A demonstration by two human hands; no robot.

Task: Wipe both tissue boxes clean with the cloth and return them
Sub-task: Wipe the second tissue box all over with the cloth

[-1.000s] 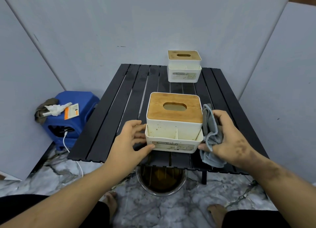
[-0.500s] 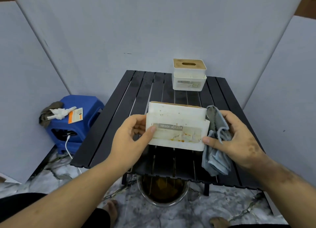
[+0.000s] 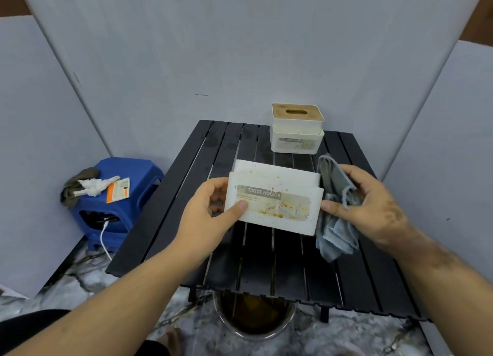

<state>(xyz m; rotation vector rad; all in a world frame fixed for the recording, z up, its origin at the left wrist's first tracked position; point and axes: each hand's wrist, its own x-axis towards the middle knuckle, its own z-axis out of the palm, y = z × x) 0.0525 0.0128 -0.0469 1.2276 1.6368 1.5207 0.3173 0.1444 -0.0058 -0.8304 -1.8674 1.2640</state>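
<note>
A white tissue box (image 3: 274,198) with brown stains and a "TISSUE HOLDER" label is held up above the black slatted table (image 3: 266,262), tipped so its front faces me. My left hand (image 3: 213,211) grips its left end, thumb on the label. My right hand (image 3: 368,206) holds a bunched grey-blue cloth (image 3: 336,214) and its thumb presses the box's right end. A second white tissue box (image 3: 297,129) with a wooden lid stands at the table's far edge.
A metal bowl (image 3: 253,318) with brown liquid sits on the floor under the table's near edge. At the left stands a blue plastic stool (image 3: 117,195) with rags, a card and a white cable. Grey panels close in on three sides.
The near box has been lifted off the table and tipped toward me, so its front label shows instead of the wooden lid. Both hands rose with it.
</note>
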